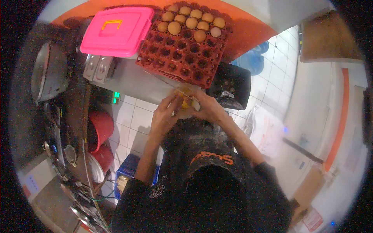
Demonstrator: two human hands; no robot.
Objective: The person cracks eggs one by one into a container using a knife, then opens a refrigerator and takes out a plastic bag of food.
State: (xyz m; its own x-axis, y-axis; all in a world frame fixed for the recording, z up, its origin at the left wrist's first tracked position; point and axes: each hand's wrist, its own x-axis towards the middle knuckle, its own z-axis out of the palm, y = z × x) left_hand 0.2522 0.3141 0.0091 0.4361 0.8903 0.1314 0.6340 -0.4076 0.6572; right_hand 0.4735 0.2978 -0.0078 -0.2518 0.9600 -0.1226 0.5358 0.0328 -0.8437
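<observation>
Both my hands meet in front of my apron, just below the egg tray. My left hand (167, 110) has its fingers curled inward, and my right hand (206, 105) mirrors it from the other side. Between the fingertips is what looks like a brown egg (185, 90), partly covered by the fingers; whether its shell is split is blurred. Directly beneath, a pale bowl (185, 114) shows between the hands, with something yellow (187, 103) in it. Beyond the hands, a stacked red egg tray (176, 54) carries several brown eggs (191, 23) in its far rows.
A pink lidded box (116, 33) sits left of the tray, near small metal containers (103, 69). A black bin (233, 83) stands right of my hands. A large wok (50, 73), red buckets (101, 130) and a blue crate (130, 169) are on the left.
</observation>
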